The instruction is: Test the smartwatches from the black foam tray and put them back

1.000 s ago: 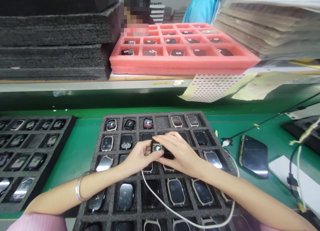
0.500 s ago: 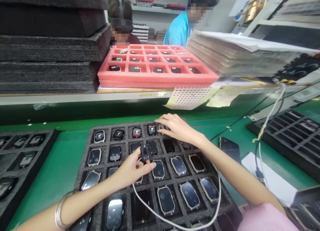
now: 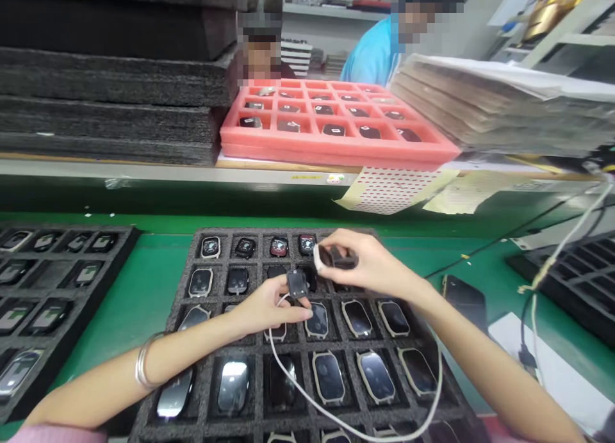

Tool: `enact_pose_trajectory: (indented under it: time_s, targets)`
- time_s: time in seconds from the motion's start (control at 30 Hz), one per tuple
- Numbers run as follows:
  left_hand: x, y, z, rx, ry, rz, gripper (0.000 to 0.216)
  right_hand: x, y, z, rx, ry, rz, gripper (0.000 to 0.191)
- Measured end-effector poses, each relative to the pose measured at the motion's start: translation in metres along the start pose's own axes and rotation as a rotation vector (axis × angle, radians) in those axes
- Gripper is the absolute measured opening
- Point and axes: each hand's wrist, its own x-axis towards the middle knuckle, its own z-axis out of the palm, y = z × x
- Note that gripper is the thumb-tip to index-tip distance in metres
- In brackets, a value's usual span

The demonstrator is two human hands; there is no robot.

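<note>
My left hand (image 3: 271, 307) is closed on a small black square charging block (image 3: 297, 283) over the middle of a grey foam tray (image 3: 226, 251). A white cable (image 3: 437, 392) runs from the block and loops across the tray. Between the fingers and thumb of my right hand (image 3: 377, 257) is a smartwatch body (image 3: 330, 257) with a pale rim, tilted above the tray's back row. It is apart from the block. Strapless smartwatches sit in the tray's compartments, among them a lit one (image 3: 307, 244) beside my right hand and a silver-framed one (image 3: 316, 319) under my left thumb.
A dark tray of watch parts (image 3: 122, 241) lies left; another dark tray (image 3: 533, 262) lies right. A black phone (image 3: 464, 301) rests near my right forearm. The shelf ahead holds a pink foam tray (image 3: 336, 150) and stacked black foam (image 3: 115, 120). Two people are beyond.
My right hand has lifted the smartwatch out of the back row and turned it toward the left hand. The block stays in my left hand. The camera view has shifted left.
</note>
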Motion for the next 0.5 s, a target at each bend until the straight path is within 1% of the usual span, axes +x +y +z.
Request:
enact_pose_trajectory:
  time_s: [0.07, 0.17, 0.33, 0.43, 0.5]
  targets:
    - [0.001, 0.000, 0.000, 0.014, 0.014, 0.038, 0.043, -0.007, -0.019, 0.008, 0.051, -0.024, -0.116, 0.028]
    - [0.001, -0.004, 0.000, 0.020, 0.050, 0.069, 0.041, -0.011, -0.034, 0.027, -0.019, -0.059, -0.220, 0.030]
    - [0.000, -0.011, 0.000, -0.034, 0.124, 0.053, 0.039, -0.013, -0.031, 0.052, 0.053, 0.031, -0.248, 0.037]
    - [-0.003, -0.009, 0.000, -0.044, 0.101, 0.044, 0.038, -0.019, -0.030, 0.058, 0.079, 0.093, -0.259, 0.036]
    - [-0.005, -0.005, 0.000, -0.045, 0.076, 0.040, 0.038, -0.022, -0.032, 0.058, 0.107, 0.109, -0.271, 0.037]
